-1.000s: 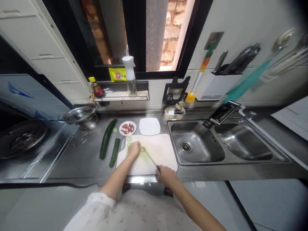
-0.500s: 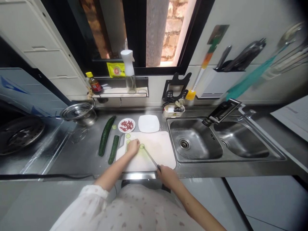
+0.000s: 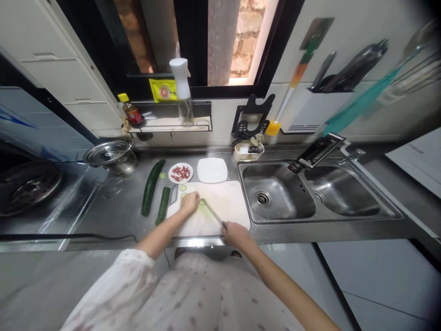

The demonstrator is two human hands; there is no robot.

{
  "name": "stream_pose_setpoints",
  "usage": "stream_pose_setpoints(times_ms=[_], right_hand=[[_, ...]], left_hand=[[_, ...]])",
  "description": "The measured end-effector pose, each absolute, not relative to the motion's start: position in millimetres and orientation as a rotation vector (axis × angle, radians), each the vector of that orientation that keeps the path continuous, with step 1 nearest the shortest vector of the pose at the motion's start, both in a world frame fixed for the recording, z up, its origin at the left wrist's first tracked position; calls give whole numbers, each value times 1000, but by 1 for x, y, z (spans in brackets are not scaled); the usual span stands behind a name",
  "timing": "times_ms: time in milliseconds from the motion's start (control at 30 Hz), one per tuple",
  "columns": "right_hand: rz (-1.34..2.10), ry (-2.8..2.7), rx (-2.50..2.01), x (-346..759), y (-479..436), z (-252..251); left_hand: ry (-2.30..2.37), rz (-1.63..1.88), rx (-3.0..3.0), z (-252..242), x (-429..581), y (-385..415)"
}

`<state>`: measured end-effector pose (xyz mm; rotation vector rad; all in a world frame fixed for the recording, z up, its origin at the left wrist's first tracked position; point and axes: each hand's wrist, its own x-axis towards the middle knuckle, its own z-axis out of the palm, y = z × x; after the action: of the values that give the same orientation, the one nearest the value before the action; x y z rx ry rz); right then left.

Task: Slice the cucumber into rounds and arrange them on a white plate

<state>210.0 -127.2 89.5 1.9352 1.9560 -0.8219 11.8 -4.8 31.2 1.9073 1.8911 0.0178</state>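
Note:
My right hand [image 3: 235,234] is closed around the handle of a knife [image 3: 214,214]. The blade lies diagonally across the white cutting board [image 3: 227,195], its tip touching a round cucumber slice [image 3: 202,202]. Just left of that slice, my left hand [image 3: 190,202] rests on the board with curled fingers. Whatever it may hold is hidden beneath them. Another cucumber slice [image 3: 183,188] lies near the board's upper left, and one more is partly covered by the left hand. Beside the board are a cut length of cucumber [image 3: 163,205] and a longer whole cucumber [image 3: 152,187].
Behind the board stand a small plate of chopped red pieces [image 3: 180,173] and a white square plate [image 3: 212,170]. A double sink [image 3: 279,214] with a black faucet [image 3: 312,156] is on the right. A lidded steel pot [image 3: 113,156] sits to the left, and a cucumber end [image 3: 162,175] lies on the counter.
The knife blade has turned, so more of its flat side shows against the slice. Both hands stay nearly in place on the board. The camera has tilted slightly downward.

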Motion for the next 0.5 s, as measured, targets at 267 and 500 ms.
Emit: stream_pose_setpoints(times_ms=[267,500], right_hand=[[-801,1940,1941,210,-135,85],[-803,1939,1946,220,-145,85]], left_hand=[[1919,46,1935,30,12,-12],[1942,83,1959,32,17,-24]])
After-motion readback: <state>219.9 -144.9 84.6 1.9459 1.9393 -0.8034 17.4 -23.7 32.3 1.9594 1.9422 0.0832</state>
